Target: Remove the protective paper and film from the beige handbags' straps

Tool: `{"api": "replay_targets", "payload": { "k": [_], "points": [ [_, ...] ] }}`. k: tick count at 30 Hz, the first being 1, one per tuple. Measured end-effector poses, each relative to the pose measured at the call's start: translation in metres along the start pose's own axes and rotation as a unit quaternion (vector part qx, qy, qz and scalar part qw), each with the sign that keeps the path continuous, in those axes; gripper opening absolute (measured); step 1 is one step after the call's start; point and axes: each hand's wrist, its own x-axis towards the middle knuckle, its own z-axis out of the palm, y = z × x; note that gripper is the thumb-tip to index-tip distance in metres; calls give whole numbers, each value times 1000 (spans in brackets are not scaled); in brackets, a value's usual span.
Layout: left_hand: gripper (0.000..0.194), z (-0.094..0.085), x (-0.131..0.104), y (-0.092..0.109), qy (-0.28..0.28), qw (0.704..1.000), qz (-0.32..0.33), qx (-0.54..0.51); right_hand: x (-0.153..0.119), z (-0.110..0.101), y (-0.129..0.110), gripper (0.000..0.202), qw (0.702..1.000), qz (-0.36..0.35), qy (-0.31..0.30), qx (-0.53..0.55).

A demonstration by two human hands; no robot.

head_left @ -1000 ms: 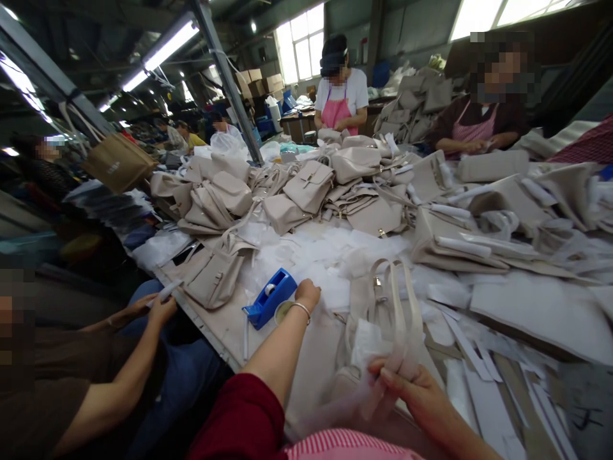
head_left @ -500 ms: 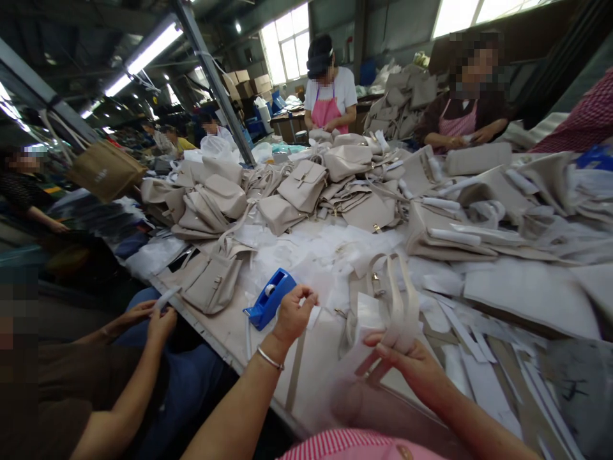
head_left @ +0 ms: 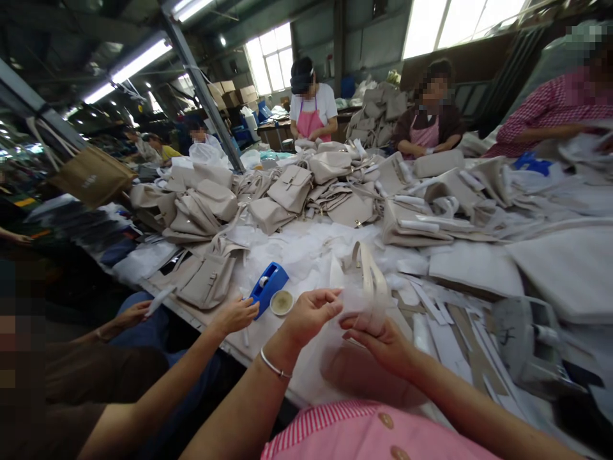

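Observation:
My right hand (head_left: 376,342) is closed around the pale beige handles (head_left: 373,287) of a handbag, with thin white wrapping sheet (head_left: 353,301) against them. Just left of it, my left hand (head_left: 313,314) pinches at the edge of that sheet; its fingertips are close to the right hand's. Below my hands lies the beige bag body (head_left: 364,374), partly covered by translucent white wrapping and blurred. A blue tape dispenser (head_left: 271,284) stands left of my left hand, and a small round dish (head_left: 281,302) sits between them.
At my left, a co-worker's hand (head_left: 234,316) touches the dispenser; the other holds a white strip (head_left: 160,300). A buckled beige bag (head_left: 205,281) lies near the table edge. Beige bags (head_left: 290,188) pile up across the table. A grey tape dispenser (head_left: 524,342) stands right, beside paper strips (head_left: 450,348).
My left hand has moved right, from beside the blue dispenser to the wrapped handles. The co-worker's hand has reached to the dispenser. The view has turned rightward, showing the grey dispenser more fully.

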Motion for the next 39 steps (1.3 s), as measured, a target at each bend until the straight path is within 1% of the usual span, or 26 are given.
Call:
{"api": "replay_targets", "payload": {
  "k": [2, 4, 5, 6, 8, 9, 11, 14, 17, 19, 20, 22, 24, 26, 28, 30, 31, 33, 34, 36, 37, 39],
  "points": [
    [28, 4, 1, -3, 21, 1000, -13, -14, -4, -1, -1, 21, 999, -19, -6, -43],
    [28, 5, 2, -7, 43, 999, -19, -22, -8, -2, -2, 22, 996, -37, -10, -79],
    [27, 5, 2, -9, 46, 998, -25, -27, -9, -2, -3, 23, 994, -48, -12, -93],
    [27, 4, 1, -11, 41, 998, -32, -33, -10, -2, -3, 23, 993, -62, -12, -103],
    [27, 2, 0, -12, 15, 999, -39, -31, -11, -3, -5, 23, 988, -97, -16, -121],
    [25, 2, -1, -11, 6, 999, -33, -16, -12, -3, -6, 24, 984, -116, -23, -130],
    [20, 1, -3, -9, -7, 999, 9, 52, -12, -5, -8, 26, 977, -152, -45, -145],
    [12, 1, -5, -4, -34, 986, 65, 149, -11, -11, -14, 30, 968, -182, -86, -151],
    [14, 3, -5, -1, -75, 978, 72, 179, -11, -17, -20, 28, 970, -167, -125, -123],
    [18, 6, -3, -1, -101, 979, 63, 167, -11, -20, -21, 26, 976, -137, -149, -84],
    [20, 9, -2, -2, -103, 981, 55, 152, -11, -21, -21, 25, 978, -123, -157, -64],
    [21, 17, -1, -4, -75, 990, 38, 117, -13, -22, -18, 23, 981, -106, -160, -34],
    [20, 23, -1, -7, -24, 996, 28, 82, -16, -23, -13, 22, 985, -93, -145, -24],
    [20, 23, -6, -9, 34, 997, 29, 65, -19, -24, -7, 21, 993, -63, -100, -16],
    [20, 14, -16, -11, 101, 991, 39, 76, -23, -27, -3, 21, 998, -16, -41, 35],
    [20, -4, -34, -14, 185, 979, 51, 70, -26, -30, 0, 24, 990, 39, -1, 134],
    [22, -16, -47, -16, 227, 971, 55, 48, -27, -31, 1, 26, 981, 62, 6, 185],
    [29, -42, -83, -23, 305, 950, 55, -28, -29, -34, 2, 30, 963, 96, 4, 250],
    [31, -54, -105, -28, 326, 942, 43, -63, -29, -34, 3, 30, 959, 102, 6, 262],
    [32, -75, -159, -40, 396, 913, 15, -96, -30, -35, 6, 29, 960, 98, 17, 260],
    [32, -82, -190, -48, 437, 895, 0, -89, -31, -34, 8, 28, 962, 96, 20, 256],
    [36, -92, -258, -63, 490, 868, -56, -65, -32, -31, 12, 28, 962, 96, 21, 254]
  ]
}}
